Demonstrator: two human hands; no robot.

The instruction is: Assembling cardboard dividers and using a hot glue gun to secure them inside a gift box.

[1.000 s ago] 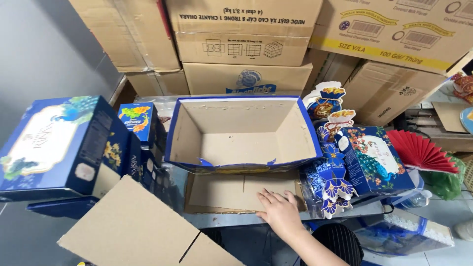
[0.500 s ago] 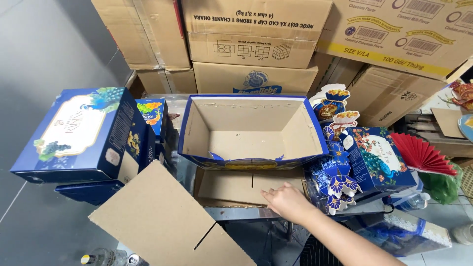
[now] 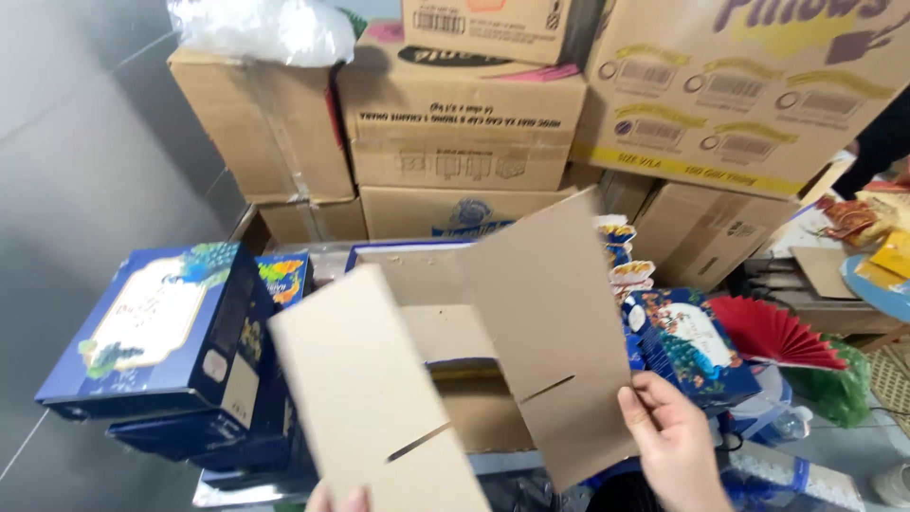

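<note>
Right hand [image 3: 671,444] pinches lower right edge of slotted brown cardboard panel [image 3: 555,332], held above open blue gift box [image 3: 417,254]; long axis upright, top tilted left. Left hand [image 3: 336,499] barely visible, grip unclear, under second slotted cardboard panel [image 3: 374,398]; long axis leans up-left.

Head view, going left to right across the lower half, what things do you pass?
Blue gift box → left cardboard sheet → right cardboard sheet → right hand → red paper fan
</note>
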